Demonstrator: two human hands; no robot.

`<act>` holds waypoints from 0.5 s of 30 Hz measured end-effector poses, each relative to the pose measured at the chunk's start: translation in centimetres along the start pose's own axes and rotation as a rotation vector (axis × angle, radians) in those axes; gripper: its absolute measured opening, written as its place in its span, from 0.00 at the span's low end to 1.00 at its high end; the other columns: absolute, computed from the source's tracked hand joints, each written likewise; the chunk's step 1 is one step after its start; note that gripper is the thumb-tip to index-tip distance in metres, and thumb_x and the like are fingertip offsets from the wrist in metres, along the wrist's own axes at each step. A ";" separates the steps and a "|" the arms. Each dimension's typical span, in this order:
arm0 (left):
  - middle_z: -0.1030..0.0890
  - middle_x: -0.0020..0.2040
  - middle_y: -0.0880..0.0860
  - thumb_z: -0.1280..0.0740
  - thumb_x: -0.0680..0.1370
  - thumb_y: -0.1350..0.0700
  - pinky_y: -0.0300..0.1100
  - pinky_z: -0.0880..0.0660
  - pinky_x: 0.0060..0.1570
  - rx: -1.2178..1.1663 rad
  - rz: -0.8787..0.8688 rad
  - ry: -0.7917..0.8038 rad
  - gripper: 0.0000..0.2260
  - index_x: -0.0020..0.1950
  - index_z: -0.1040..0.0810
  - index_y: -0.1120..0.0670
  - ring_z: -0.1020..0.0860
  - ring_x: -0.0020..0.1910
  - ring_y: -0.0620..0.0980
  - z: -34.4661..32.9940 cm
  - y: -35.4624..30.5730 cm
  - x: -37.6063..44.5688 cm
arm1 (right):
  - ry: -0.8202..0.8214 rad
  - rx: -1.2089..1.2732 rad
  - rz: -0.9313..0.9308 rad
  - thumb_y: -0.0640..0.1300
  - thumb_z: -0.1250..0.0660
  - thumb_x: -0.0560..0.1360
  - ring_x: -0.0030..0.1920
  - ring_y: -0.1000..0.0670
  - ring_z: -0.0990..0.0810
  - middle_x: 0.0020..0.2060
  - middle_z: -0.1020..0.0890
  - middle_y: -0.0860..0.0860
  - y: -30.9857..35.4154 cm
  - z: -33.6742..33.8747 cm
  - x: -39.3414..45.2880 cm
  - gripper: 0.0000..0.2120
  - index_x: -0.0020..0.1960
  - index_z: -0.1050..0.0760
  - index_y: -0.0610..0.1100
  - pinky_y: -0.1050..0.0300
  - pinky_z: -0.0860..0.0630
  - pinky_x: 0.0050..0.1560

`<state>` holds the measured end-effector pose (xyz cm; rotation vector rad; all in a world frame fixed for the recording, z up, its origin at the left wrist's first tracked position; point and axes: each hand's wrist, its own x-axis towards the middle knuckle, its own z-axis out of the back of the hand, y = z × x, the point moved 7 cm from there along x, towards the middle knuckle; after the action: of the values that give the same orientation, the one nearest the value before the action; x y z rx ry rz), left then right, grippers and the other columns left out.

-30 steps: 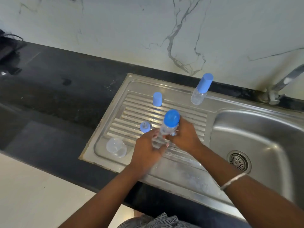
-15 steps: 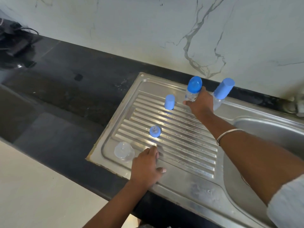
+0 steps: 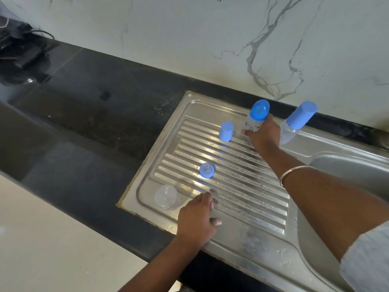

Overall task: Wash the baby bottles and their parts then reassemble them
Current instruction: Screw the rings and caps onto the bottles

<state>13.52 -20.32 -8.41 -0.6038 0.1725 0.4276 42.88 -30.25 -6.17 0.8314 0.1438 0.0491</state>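
Fingers of the left hand (image 3: 195,220) are laid loosely curled on the drainboard (image 3: 242,207), nothing held; a clear cup-like part (image 3: 166,196) is seen just beside the fingertips, and a blue ring with teat (image 3: 207,170) a little beyond them. Farther off, the capped bottle (image 3: 257,115) is gripped low on its body by the right hand (image 3: 263,133), fingers wrapped round it. A loose blue cap (image 3: 226,131) stands near those fingers, a second capped bottle (image 3: 294,125) just past the knuckles. Wet ribs could let the bottle be tipped when set down, knocking its neighbour over. Whether its base touches the steel cannot be told; the right fingertips are hidden and the basin is cut off.
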 end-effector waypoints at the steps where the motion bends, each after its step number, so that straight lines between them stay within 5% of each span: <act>1: 0.24 0.53 0.41 0.26 0.71 0.45 0.44 0.26 0.48 -0.002 0.004 0.001 0.20 0.47 0.38 0.46 0.25 0.49 0.47 0.0 0.1 0.0 | -0.010 0.004 -0.011 0.47 0.20 0.68 0.58 0.44 0.22 0.58 0.20 0.47 -0.1 0.0 -0.1 0.33 0.66 0.32 0.44 0.55 0.28 0.53; 7: 0.25 0.49 0.43 0.27 0.72 0.46 0.45 0.26 0.46 -0.003 -0.019 -0.007 0.19 0.47 0.37 0.47 0.26 0.46 0.46 0.1 0.2 -0.3 | -0.019 0.005 -0.052 0.51 0.21 0.68 0.60 0.44 0.22 0.60 0.22 0.46 -0.3 0.2 -1.7 0.34 0.68 0.33 0.45 0.52 0.24 0.57; 12: 0.24 0.50 0.43 0.29 0.74 0.53 0.45 0.26 0.46 -0.016 -0.102 0.026 0.16 0.48 0.38 0.45 0.25 0.48 0.47 -0.3 -0.6 -0.1 | -0.123 -0.001 -0.132 0.56 0.36 0.79 0.70 0.40 0.29 0.72 0.31 0.42 0.5 1.3 -7.3 0.37 0.80 0.48 0.42 0.48 0.28 0.64; 15: 0.26 0.49 0.44 0.33 0.76 0.58 0.40 0.29 0.44 -0.062 -0.204 0.017 0.11 0.54 0.31 0.47 0.26 0.47 0.46 0.2 -2.2 -0.5 | -0.185 -0.016 -0.118 0.53 0.38 0.79 0.64 0.41 0.25 0.65 0.24 0.42 0.6 1.6 -10.9 0.29 0.76 0.38 0.44 0.44 0.25 0.63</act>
<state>13.99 -22.03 -7.01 -0.6794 0.1124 0.2310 32.30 -32.13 -3.45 0.8061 0.0183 -0.1374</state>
